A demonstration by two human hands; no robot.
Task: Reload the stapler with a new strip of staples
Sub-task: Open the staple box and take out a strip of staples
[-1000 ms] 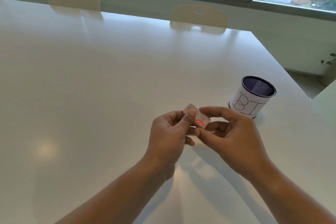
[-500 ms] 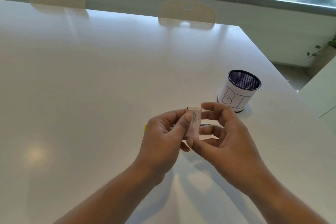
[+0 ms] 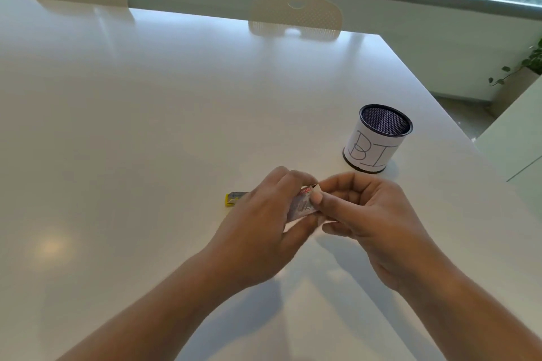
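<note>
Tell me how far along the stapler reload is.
Early stage. Nothing is loaded yet. The left hand and right hand are both gripping the small white-and-red staple box, apparently opening its end flap. The yellow-and-silver stapler lies untouched on the white table. Still left: extract a strip, load, close.

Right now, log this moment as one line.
both hands: left hand, right hand | holding: small staple box | stapler: on table, untouched

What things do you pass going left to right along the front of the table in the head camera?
Stapler → left hand → staple box → right hand → mesh cup.
</note>
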